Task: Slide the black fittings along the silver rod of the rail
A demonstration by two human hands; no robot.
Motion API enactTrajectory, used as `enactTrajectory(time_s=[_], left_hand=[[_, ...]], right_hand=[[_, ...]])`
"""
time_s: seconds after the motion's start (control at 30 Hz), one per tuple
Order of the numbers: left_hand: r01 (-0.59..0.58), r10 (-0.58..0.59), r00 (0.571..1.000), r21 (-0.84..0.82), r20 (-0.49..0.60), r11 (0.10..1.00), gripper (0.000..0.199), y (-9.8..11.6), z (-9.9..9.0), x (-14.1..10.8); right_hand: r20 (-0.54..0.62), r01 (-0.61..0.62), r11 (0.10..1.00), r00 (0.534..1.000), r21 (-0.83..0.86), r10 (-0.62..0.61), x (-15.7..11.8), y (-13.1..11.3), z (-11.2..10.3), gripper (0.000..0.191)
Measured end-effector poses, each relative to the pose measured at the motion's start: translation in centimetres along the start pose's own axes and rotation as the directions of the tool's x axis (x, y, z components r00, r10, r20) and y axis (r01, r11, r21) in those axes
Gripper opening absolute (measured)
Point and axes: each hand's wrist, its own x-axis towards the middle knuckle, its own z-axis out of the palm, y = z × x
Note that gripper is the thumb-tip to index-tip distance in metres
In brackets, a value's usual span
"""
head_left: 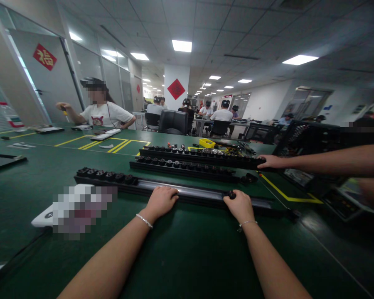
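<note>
Pinching a module [232,194], our right hand [239,204] sits at the rail [202,192], well right of the module row [110,176]. Long axis crosswise on the surface [187,257]; our left hand [161,200], nearer the row, curls over, grip unclear.

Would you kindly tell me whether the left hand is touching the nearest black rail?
Touching: the head view shows the left hand laid over the near edge of the black rail.

The right hand [241,205] partly hides a small black part [232,193] on the nearest black rail [201,192], whose edge the left hand [161,201] also covers. Pixelation masks much of a white device [43,216]; the right edge crops a co-worker's arm [327,160]; what the distant people [222,114] handle is too small to tell
</note>
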Motion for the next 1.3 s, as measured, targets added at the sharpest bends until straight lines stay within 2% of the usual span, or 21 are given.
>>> enactTrajectory(time_s=[0.2,0.4,0.63,0.8,1.3], left_hand=[[-0.003,0.003,1.000,-0.006,-0.002,1.000,0.026,-0.1,0.1,0.0],[-0.006,0.006,1.000,-0.023,-0.023,1.000,0.026,-0.3,0.4,0.0],[-0.003,0.001,0.998,-0.034,-0.055,0.999,0.026,-0.4,0.8,0.1],[-0.002,0.000,0.998,-0.037,-0.056,0.999,0.025,-0.5,0.7,0.2],[-0.041,0.041,0.997,-0.011,-0.063,0.999,0.025,-0.6,0.6,0.3]], right_hand=[[-0.041,0.009,0.995,0.999,-0.100,-0.013,-0.2,0.1,-0.3,0.016],[-0.051,0.017,0.995,0.998,-0.097,-0.022,0.1,0.3,0.0,0.014],[-0.051,-0.005,0.998,0.999,-0.057,0.002,0.5,0.4,0.3,0.022],[-0.037,-0.032,0.996,0.999,-0.087,0.028,0.4,0.4,-0.1,0.028],[-0.016,-0.043,0.996,0.999,-0.082,0.042,0.8,1.3,-0.1,0.031]])
